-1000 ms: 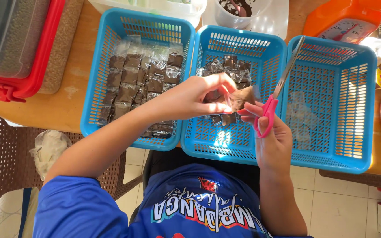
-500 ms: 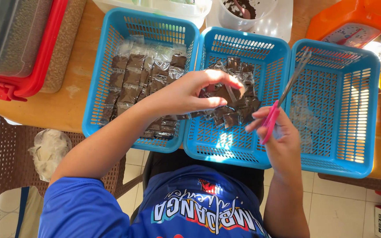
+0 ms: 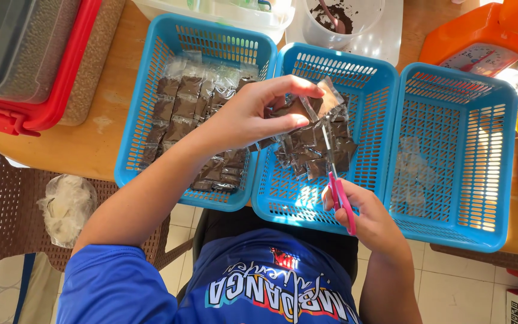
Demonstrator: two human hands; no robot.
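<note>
While the left hand point(image 3: 253, 117) is pinching 1 small clear plastic packet of dark brown filling point(image 3: 310, 108) over the middle blue slotted plastic basket point(image 3: 364, 75), the right hand point(image 3: 370, 219) is gripping pink-handled scissors point(image 3: 334, 180), blades pointing up at it. Left blue basket point(image 3: 145, 114) is holding many packets, middle about 12, right blue basket point(image 3: 499, 162) only a few clear scraps; most look pending.

Three baskets side by side on table point(image 3: 100, 147): packets point(image 3: 190, 102) in left basket point(image 3: 145, 132) & middle basket point(image 3: 361, 78) (right basket point(image 3: 499, 150) holds clear bags).
</note>
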